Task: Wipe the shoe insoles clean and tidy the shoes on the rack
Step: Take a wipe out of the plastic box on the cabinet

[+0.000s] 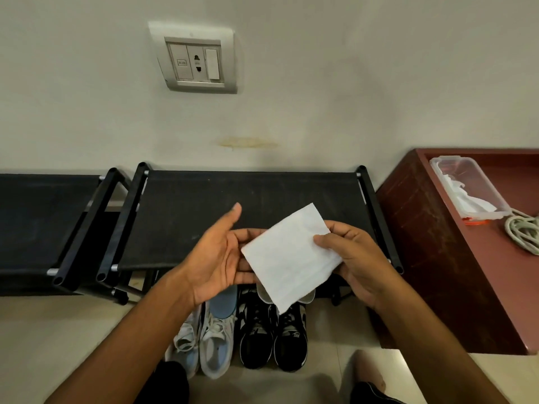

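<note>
- Nearest the camera, two forearms reach over the floor; the right hand (pixel 354 258) pinches a folded white wipe (pixel 287 258) by its right edge, thumb on top.
- Left hand (pixel 217 252) lies open, palm up, fingers straight under the wipe's left side, gripping nothing.
- Below the hands, four shoes stand on the floor in front of the black rack (pixel 248 217): two white-and-blue sneakers (pixel 215 342) on the left, two black sneakers (pixel 274 339) on the right.
- One blue insole (pixel 224 303) sticks up from a white sneaker; a pale one seems to stand in a black sneaker, mostly hidden.
- To wipe well, I would steady the insole with the free hand and stroke heel to toe with a flat fold.
- One clear box (pixel 466 188) of wipes sits on the red-brown table (pixel 437 258), far right.
</note>
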